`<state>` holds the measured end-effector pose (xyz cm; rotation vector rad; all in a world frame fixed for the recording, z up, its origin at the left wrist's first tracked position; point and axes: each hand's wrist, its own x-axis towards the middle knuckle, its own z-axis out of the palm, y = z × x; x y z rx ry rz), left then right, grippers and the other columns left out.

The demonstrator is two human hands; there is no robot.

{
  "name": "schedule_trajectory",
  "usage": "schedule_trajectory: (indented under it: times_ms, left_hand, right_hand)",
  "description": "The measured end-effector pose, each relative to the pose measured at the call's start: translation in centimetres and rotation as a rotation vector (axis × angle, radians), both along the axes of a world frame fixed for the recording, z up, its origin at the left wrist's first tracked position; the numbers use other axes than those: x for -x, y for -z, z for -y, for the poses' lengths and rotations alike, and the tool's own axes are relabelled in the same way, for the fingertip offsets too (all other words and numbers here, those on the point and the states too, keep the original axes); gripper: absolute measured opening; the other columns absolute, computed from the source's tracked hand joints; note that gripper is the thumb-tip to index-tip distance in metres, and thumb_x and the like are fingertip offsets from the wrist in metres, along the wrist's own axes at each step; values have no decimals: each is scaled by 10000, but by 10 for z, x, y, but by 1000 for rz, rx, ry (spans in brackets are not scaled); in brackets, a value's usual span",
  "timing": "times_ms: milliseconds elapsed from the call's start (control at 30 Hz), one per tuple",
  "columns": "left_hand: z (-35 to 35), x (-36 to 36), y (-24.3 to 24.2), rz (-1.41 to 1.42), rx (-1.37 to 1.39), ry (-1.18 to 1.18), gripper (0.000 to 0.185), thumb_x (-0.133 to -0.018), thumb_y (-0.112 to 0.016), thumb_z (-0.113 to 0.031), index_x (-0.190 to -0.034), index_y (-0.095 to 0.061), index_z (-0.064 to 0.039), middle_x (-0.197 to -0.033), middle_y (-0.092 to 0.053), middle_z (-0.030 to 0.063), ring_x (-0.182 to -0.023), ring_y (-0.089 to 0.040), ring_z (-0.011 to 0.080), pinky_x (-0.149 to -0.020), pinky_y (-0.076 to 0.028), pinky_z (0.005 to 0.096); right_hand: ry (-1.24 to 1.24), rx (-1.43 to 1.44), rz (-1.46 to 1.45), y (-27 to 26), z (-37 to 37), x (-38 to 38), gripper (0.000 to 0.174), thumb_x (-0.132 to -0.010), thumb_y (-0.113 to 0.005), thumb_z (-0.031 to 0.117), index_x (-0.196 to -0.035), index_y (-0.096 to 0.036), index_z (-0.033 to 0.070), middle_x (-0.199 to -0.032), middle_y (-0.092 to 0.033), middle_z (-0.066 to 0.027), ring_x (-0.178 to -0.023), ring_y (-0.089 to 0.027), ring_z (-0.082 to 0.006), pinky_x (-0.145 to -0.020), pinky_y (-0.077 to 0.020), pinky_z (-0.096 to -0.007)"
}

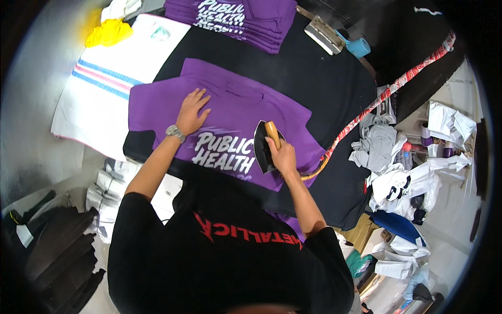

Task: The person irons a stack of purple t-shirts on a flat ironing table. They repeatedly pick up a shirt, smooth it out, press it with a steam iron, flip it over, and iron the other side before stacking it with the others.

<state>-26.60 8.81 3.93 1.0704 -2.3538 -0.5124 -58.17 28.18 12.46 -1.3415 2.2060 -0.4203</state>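
A purple T-shirt (231, 106) with white lettering lies spread on a black-covered ironing surface (333, 86). My left hand (193, 112), fingers apart, rests flat on the shirt's upper left part, above the lettering. Around the wooden handle of a clothes iron (262, 149) my right hand (281, 153) is closed. The iron sits on the shirt just right of the print, and its dark plate covers some of the fabric. A cord wrapped in red and white tape (376, 103) runs from near the iron to the upper right. The shirt's lower edge is partly hidden by my body.
Folded purple shirts (235, 19) are stacked at the far edge. A white towel with stripes (94, 78) and a yellow cloth (110, 33) lie at the left. A metal plate (324, 35) and a light-blue plastic cup (357, 48) stand at the back right. Garments (376, 145) are heaped at the right.
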Motion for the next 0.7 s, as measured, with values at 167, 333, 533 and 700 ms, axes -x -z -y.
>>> schedule_trajectory:
  times_ms: [167, 333, 533, 700]
  left_hand:
    - [62, 30, 15, 182, 92, 192, 533, -1013, -601, -331, -1505, -544, -134, -1636, -434, 115, -1544, -332, 331, -1277, -209, 533]
    - [69, 36, 19, 276, 24, 164, 655, -1014, -591, -400, -1613, -408, -208, -1716, -302, 70, -1592, -233, 311, -1294, -118, 582]
    - [71, 34, 19, 202, 2, 139, 677, -980, -635, -403, -1605, -433, -239, -1718, -300, 65, -1598, -210, 346, -1288, -94, 609]
    - [71, 35, 21, 200, -156, 139, 696, -938, -689, -391, -1584, -473, -244, -1723, -293, 65, -1615, -159, 329, -1265, -15, 665]
  right_hand:
    - [-85, 89, -65, -12, 87, 7, 617, -984, -638, 575, -984, -743, -33, -826, -700, -312, -836, -686, -518, -731, -527, -566]
    - [164, 85, -29, 8, 155, 41, 645, -1004, -620, 551, -986, -743, -82, -818, -693, -340, -846, -708, -513, -722, -542, -546]
    - [-96, 178, -64, 7, 154, 10, 596, -987, -663, 524, -993, -752, -65, -806, -687, -332, -811, -703, -511, -708, -538, -530]
    - [-66, 152, 32, 2, 200, 3, 607, -951, -698, 552, -1039, -755, -46, -795, -687, -316, -792, -695, -481, -726, -538, -515]
